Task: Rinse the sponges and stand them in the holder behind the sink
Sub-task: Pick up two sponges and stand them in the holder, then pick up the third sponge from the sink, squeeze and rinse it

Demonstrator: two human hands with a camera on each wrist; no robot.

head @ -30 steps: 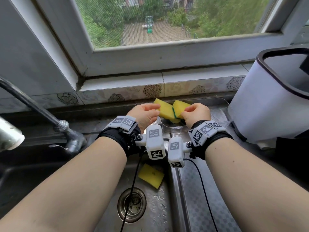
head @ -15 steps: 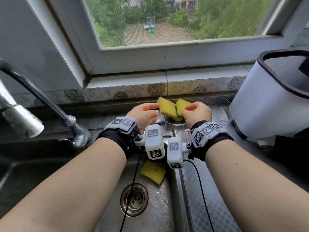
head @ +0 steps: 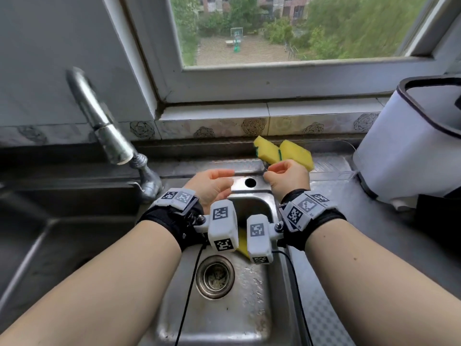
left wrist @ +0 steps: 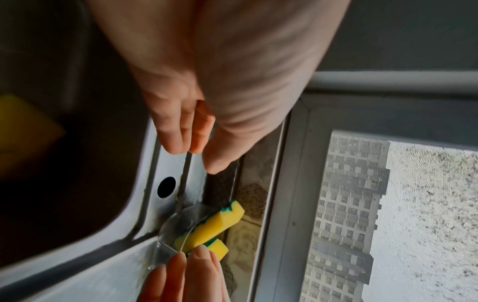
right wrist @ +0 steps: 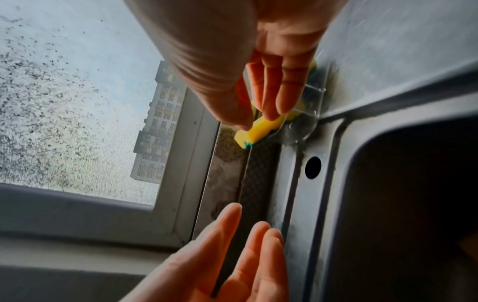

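Two yellow sponges with green scrub sides, one on the left (head: 268,151) (left wrist: 220,220) (right wrist: 256,130) and one on the right (head: 296,154), stand on edge side by side in a clear suction-cup holder (left wrist: 181,222) (right wrist: 300,130) behind the sink. My right hand (head: 270,171) (right wrist: 256,120) pinches the near edge of the left sponge between thumb and fingers. My left hand (head: 230,178) (left wrist: 196,159) hovers a little to the left over the sink rim, fingers relaxed and holding nothing. A third yellow sponge (head: 241,243) (left wrist: 23,130) lies in the basin, mostly hidden by the wrist cameras.
The faucet (head: 107,126) reaches in from the left. A drain (head: 215,277) sits in the wet steel basin, and a round hole (head: 250,182) pierces the rim. A white bin (head: 411,151) stands at the right. The tiled sill and window close off the back.
My left hand let go of the left sponge and drew back to the left. Both sponges stay standing in the holder; my right hand remains at them.
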